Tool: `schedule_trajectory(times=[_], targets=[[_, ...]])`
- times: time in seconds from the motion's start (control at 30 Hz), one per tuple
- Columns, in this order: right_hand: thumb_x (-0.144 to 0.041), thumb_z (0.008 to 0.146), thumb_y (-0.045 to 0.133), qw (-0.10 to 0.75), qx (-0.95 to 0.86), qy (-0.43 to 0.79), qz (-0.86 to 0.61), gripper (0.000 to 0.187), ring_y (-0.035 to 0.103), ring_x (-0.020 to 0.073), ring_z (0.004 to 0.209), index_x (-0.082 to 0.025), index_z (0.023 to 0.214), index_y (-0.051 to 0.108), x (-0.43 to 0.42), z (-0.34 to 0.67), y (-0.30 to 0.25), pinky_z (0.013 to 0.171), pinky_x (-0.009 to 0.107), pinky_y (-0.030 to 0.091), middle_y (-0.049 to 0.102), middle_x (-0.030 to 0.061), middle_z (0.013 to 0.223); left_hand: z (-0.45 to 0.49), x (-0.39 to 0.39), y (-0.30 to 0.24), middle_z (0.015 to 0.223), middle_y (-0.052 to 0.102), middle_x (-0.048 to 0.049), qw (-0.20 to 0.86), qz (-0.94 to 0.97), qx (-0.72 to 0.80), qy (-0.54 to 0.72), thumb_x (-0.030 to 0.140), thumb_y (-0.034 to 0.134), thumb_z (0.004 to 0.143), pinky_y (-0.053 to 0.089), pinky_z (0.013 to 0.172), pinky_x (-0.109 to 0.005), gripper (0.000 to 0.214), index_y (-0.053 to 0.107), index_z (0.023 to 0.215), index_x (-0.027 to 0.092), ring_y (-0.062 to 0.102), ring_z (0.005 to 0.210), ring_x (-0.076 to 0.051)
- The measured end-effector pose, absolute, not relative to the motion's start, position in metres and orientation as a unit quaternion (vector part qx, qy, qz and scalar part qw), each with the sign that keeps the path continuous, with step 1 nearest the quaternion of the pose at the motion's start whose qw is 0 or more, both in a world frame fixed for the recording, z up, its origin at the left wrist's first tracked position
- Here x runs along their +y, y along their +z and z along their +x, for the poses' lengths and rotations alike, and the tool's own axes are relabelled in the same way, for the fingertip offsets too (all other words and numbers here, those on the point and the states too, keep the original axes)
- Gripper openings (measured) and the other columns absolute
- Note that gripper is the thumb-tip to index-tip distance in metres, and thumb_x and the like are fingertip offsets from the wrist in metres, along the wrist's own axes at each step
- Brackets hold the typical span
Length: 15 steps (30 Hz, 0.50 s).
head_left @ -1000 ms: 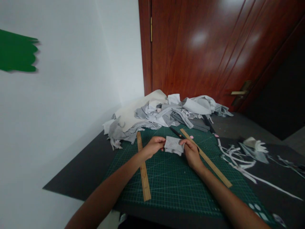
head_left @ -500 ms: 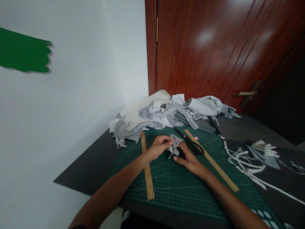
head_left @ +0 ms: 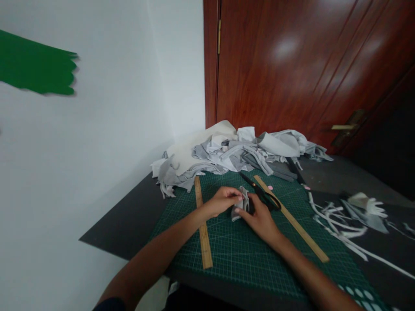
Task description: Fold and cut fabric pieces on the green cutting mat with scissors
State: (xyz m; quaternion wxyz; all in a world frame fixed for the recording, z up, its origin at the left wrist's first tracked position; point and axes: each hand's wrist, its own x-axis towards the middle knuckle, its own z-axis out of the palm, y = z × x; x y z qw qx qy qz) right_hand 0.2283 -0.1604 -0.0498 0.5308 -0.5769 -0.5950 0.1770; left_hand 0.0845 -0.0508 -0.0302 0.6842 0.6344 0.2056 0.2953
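Both hands pinch a small grey fabric scrap (head_left: 241,203) over the green cutting mat (head_left: 246,255).

The left hand (head_left: 222,201) has thumb and fingertips closed together on the scrap's upper left edge, while the right hand (head_left: 259,218) grips its lower right side, fingers (head_left: 241,211) clamped on the cloth. The scrap sits between the two hands, bunched and folded upright into a narrow, creased wad, pale grey with a soft, felt-like look. Black scissors (head_left: 262,194) lie just behind the right hand. A short wooden ruler (head_left: 202,224) lies under the left wrist; a longer wooden ruler (head_left: 292,220) runs diagonally on the right. A heap of grey and white fabric (head_left: 233,153) sits at the mat's far edge.
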Motion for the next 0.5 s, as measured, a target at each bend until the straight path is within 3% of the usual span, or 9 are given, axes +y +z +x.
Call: schedule_trajectory(times=[0.07,0.13,0.2,0.27,0.37,0.43,0.5], targets=[[-0.042,0.076,0.082,0.496,-0.61,0.124,-0.606,0.045,0.067,0.0325,0.093,-0.024,0.113,0.064,-0.163,0.227,-0.05,0.081,0.042,0.051,0.073,0.0085,0.101,0.084,-0.054,-0.03,0.074,0.066,-0.0029,0.72,0.601,0.2,0.283,0.042,0.089,0.064,0.046,0.064,-0.024,0.039,0.072,0.081,0.011,0.059,0.066,-0.011],[-0.042,0.081,0.078,0.493,-0.606,0.108,-0.615,0.034,0.067,0.0325,0.09,-0.025,0.107,0.065,-0.164,0.228,-0.05,0.078,0.041,0.05,0.073,0.0083,0.097,0.083,-0.056,-0.028,0.078,0.067,-0.0038,0.747,0.575,0.189,0.275,0.045,0.09,0.063,0.049,0.068,-0.026,0.045,0.07,0.086,0.011,0.062,0.068,-0.012],[-0.041,0.088,0.069,0.501,-0.606,0.122,-0.605,0.019,0.067,0.0284,0.08,-0.025,0.098,0.065,-0.163,0.23,-0.05,0.071,0.036,0.048,0.071,0.0053,0.087,0.083,-0.055,-0.027,0.084,0.068,-0.005,0.747,0.576,0.182,0.279,0.047,0.089,0.066,0.052,0.071,-0.028,0.05,0.068,0.096,0.012,0.065,0.073,-0.015],[-0.039,0.091,0.064,0.507,-0.605,0.132,-0.599,0.015,0.062,0.0234,0.067,-0.025,0.087,0.063,-0.16,0.235,-0.05,0.062,0.033,0.044,0.067,0.0017,0.074,0.084,-0.051,-0.026,0.086,0.068,-0.0047,0.711,0.6,0.201,0.306,0.049,0.083,0.073,0.052,0.069,-0.029,0.053,0.065,0.109,0.015,0.067,0.073,-0.016],[-0.043,0.092,0.061,0.524,-0.572,0.141,-0.615,0.022,0.054,0.0191,0.057,-0.024,0.082,0.063,-0.156,0.243,-0.05,0.054,0.03,0.039,0.059,-0.0014,0.064,0.08,-0.035,-0.02,0.084,0.067,-0.0045,0.562,0.667,0.288,0.395,0.045,0.068,0.087,0.051,0.068,-0.029,0.035,0.065,0.107,0.016,0.064,0.071,-0.017],[-0.048,0.091,0.061,0.558,-0.525,0.169,-0.62,0.026,0.054,0.0191,0.059,-0.023,0.089,0.065,-0.153,0.249,-0.05,0.053,0.029,0.04,0.061,-0.0009,0.067,0.069,-0.02,-0.013,0.092,0.069,-0.0076,0.398,0.724,0.338,0.45,0.036,0.063,0.091,0.051,0.085,-0.033,0.019,0.069,0.096,0.018,0.065,0.088,-0.021],[-0.053,0.089,0.062,0.603,-0.473,0.208,-0.608,0.032,0.057,0.0201,0.065,-0.022,0.093,0.066,-0.149,0.254,-0.049,0.057,0.03,0.045,0.065,0.001,0.074,0.051,-0.003,-0.003,0.108,0.069,-0.0106,0.231,0.744,0.388,0.492,0.031,0.063,0.091,0.046,0.101,-0.038,0.017,0.069,0.102,0.019,0.061,0.106,-0.025]])
